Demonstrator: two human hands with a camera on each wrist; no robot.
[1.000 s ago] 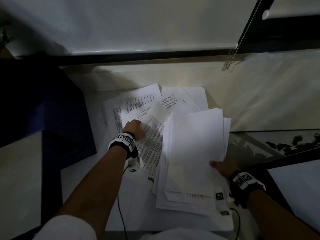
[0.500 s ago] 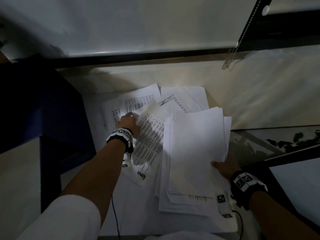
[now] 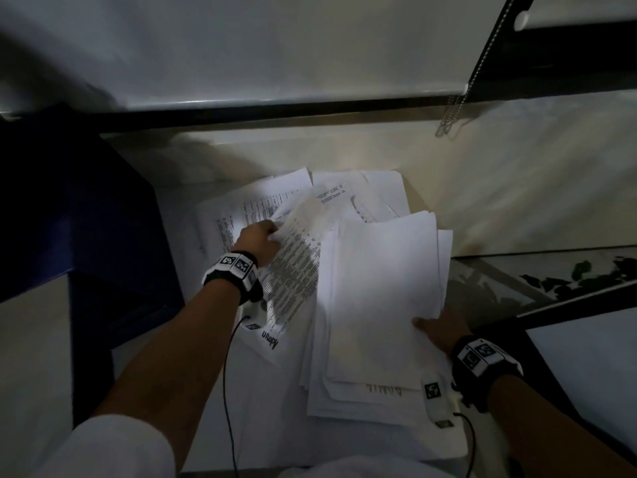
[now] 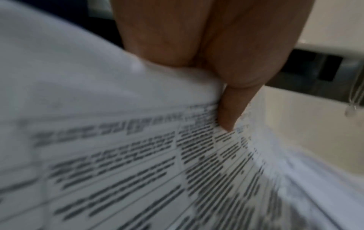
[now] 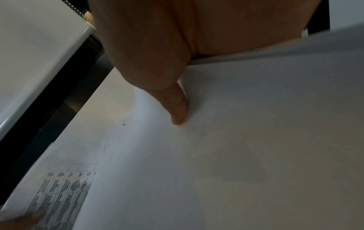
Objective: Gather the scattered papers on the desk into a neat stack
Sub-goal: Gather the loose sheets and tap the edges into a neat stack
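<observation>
A loose stack of white papers [image 3: 382, 305] is held up over the desk, blank side up. My right hand [image 3: 439, 327] grips its right edge, the thumb [image 5: 176, 105] lying on the top sheet [image 5: 256, 140]. My left hand [image 3: 256, 238] pinches the upper edge of a printed sheet [image 3: 296, 270] full of text lines, which leans against the stack's left side; its thumb [image 4: 230, 109] presses on the print [image 4: 138, 171]. More printed sheets [image 3: 262, 205] lie spread on the desk behind both hands.
A dark blue box [image 3: 76, 215] stands at the left, close to the papers. A window ledge [image 3: 517, 188] with a hanging bead chain [image 3: 448, 115] runs behind. A glass surface [image 3: 537, 281] lies at the right. Cables trail from both wrists.
My left hand has slid away from me along the printed sheet and now pinches its upper edge, lifting it against the stack. The right hand has kept its grip on the stack.
</observation>
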